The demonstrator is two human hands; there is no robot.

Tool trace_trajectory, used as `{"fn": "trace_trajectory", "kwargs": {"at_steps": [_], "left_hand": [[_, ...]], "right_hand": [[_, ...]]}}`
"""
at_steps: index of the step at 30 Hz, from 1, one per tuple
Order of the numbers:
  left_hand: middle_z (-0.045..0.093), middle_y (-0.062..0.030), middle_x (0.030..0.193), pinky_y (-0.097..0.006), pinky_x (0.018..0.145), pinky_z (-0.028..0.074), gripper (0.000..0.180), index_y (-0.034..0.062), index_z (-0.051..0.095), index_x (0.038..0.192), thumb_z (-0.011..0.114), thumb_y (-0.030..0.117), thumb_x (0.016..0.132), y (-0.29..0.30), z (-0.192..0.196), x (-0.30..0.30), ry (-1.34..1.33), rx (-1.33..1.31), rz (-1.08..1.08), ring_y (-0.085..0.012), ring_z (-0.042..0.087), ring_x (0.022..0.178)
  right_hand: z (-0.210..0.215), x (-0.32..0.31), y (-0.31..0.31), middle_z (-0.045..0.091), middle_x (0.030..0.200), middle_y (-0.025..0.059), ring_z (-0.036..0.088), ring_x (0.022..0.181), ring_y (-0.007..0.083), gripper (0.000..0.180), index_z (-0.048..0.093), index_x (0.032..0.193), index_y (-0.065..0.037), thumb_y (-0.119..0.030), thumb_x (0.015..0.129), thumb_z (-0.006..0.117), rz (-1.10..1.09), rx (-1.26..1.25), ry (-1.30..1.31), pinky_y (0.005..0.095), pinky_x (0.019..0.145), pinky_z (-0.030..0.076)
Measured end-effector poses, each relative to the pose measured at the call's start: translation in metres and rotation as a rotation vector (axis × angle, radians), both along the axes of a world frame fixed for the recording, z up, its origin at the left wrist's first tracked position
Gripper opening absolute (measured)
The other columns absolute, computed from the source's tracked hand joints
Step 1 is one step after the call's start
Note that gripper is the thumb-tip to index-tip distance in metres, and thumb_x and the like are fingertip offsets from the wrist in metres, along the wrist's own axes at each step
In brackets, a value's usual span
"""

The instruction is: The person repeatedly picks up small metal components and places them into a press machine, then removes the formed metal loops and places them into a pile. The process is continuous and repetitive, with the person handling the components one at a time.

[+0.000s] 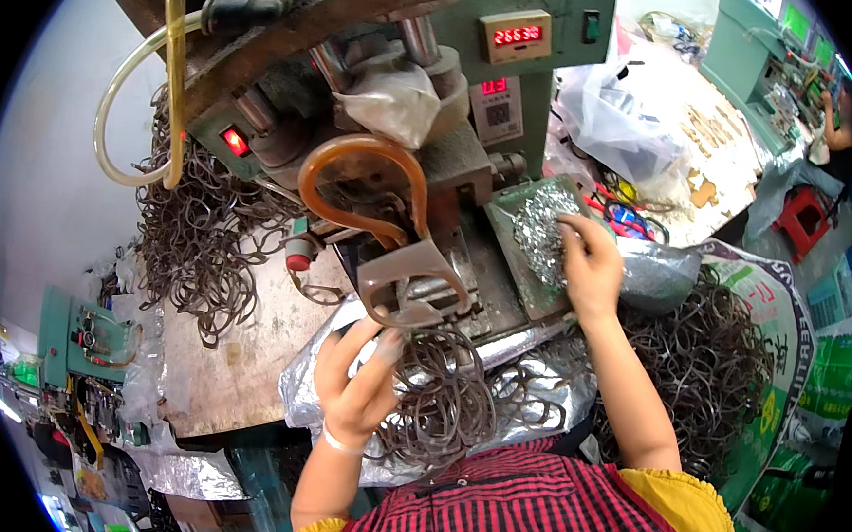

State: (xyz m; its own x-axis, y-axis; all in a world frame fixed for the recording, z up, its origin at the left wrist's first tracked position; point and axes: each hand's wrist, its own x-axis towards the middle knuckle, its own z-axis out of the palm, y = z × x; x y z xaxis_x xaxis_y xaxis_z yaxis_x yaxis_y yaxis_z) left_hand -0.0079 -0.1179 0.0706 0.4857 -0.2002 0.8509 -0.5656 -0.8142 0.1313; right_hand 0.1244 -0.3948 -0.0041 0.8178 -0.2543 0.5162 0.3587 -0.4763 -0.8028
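Note:
My left hand (355, 384) is below the front of a green press (432, 169). Its fingertips meet the lower edge of a brown loop (373, 300), which sits at the press's work spot under a clear guard plate (416, 265). My right hand (594, 268) reaches to a green metal tray (531, 297) heaped with small shiny silver pieces (542, 236). Its thumb and fingers are drawn together at the heap's right edge; what they pinch is too small to make out. A pile of dark brown loops (443, 394) lies on silver sheeting in front of me.
More loops (198, 242) are heaped left of the press, and others fill a large sack (772, 355) at my right. A red push button (299, 253) stands by the press. An orange tube (365, 145) arches above the guard. Another person (844, 131) sits far right.

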Motion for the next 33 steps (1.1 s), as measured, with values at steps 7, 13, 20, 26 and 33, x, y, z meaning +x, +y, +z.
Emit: {"fn": "trace_trajectory", "kwargs": {"at_steps": [7,13,20,26,33], "left_hand": [[0.064,-0.0139,0.109,-0.032,0.082,0.051,0.028,-0.0025,0.067,0.111,0.055,-0.01,0.087,0.086,0.024,-0.012,-0.237,-0.399,0.495,-0.0229,0.062,0.096],[0.053,-0.0121,0.142,-0.047,0.11,0.036,0.045,0.0189,0.078,0.102,0.059,-0.009,0.071,0.156,-0.038,0.046,0.327,0.364,0.708,-0.0359,0.053,0.118],[0.066,-0.0057,0.098,-0.038,0.078,0.047,0.02,0.0134,0.075,0.094,0.07,0.007,0.077,0.196,-0.077,0.045,0.405,0.233,0.595,-0.0276,0.057,0.09],[0.068,-0.0098,0.094,-0.039,0.077,0.049,0.016,0.0058,0.073,0.096,0.063,0.004,0.084,0.241,-0.078,0.032,0.31,0.005,0.72,-0.0307,0.063,0.088],[0.071,-0.0159,0.09,-0.045,0.071,0.052,0.022,0.0063,0.072,0.087,0.068,0.028,0.085,0.214,-0.06,0.022,0.659,-0.083,1.214,-0.035,0.067,0.083]], "right_hand": [[-0.008,0.005,0.014,0.069,0.095,-0.0003,0.06,0.087,0.0069,0.015,0.07,0.106,-0.002,-0.008,0.093,0.065,0.123,0.517,0.172,0.0222,0.08,0.047],[0.018,0.007,0.05,0.07,0.093,0.0039,0.063,0.086,0.0096,0.016,0.069,0.103,0.001,-0.007,0.089,0.068,0.219,0.398,0.122,0.0246,0.08,0.049],[-0.005,-0.035,-0.016,0.069,0.098,0.0085,0.064,0.092,0.0185,0.015,0.069,0.102,0.0,0.0,0.088,0.064,-0.044,-0.061,-0.019,0.0301,0.085,0.048],[-0.008,-0.068,-0.048,0.068,0.097,0.0087,0.063,0.089,0.0167,0.015,0.069,0.103,0.003,0.003,0.089,0.063,-0.021,0.089,0.066,0.0285,0.083,0.048],[0.085,-0.027,0.066,0.069,0.098,0.0135,0.066,0.089,0.0276,0.021,0.07,0.1,0.0,0.001,0.079,0.068,0.417,0.032,-0.133,0.034,0.084,0.05]]}}
